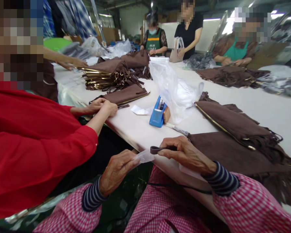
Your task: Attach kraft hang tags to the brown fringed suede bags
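My left hand (116,171) is closed in a pinch on a small piece of clear plastic film (145,157) just off the table's near edge. My right hand (184,154) is closed on a narrow brown strap (155,149), whose looped end sticks out to the left and meets the film. The strap seems to belong to a brown suede bag (223,152) lying flat on the white table (135,126) under my right wrist. Both sleeves are pink check with striped cuffs.
More brown bags (235,124) with gold trim lie to the right, and another brown bag (126,94) beside a stacked pile (106,77). A blue tape dispenser (157,113) and clear plastic bag (174,90) stand mid-table. A person in red (34,145) sits close on my left; others work opposite.
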`<state>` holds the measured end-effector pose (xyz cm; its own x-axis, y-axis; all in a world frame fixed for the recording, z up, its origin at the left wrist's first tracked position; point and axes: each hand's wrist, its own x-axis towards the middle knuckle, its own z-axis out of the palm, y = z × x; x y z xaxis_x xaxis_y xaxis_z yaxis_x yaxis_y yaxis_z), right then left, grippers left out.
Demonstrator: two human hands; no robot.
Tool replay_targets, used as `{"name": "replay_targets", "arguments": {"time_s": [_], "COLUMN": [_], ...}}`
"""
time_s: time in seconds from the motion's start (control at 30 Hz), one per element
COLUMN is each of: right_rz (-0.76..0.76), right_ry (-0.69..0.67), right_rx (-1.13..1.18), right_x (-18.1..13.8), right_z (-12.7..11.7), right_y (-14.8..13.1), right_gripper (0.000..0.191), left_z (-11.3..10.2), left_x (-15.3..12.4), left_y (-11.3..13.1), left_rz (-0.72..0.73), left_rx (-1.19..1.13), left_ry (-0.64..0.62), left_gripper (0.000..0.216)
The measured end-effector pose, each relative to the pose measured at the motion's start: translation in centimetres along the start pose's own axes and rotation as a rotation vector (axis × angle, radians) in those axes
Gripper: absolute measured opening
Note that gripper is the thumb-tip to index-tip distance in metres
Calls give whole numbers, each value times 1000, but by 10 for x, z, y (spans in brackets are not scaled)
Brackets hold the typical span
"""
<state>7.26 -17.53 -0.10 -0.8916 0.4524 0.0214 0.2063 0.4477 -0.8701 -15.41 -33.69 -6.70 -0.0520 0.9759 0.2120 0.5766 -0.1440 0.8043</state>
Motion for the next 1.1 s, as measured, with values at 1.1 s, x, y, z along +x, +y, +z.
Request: {"name": "replay_targets", "arguments": {"time_s": [1.1], "right_rz": [98], "right_ry": [-101], "right_rx": [-454], "right_x": [-22], "right_z": [-54], "right_y": [24], "right_gripper": [20], "left_z": [-4], "left_x": [68], "left_y": [42], "left_rz": [-262], "left_rx": [-97], "left_ry": [-385], "left_gripper": [29]}}
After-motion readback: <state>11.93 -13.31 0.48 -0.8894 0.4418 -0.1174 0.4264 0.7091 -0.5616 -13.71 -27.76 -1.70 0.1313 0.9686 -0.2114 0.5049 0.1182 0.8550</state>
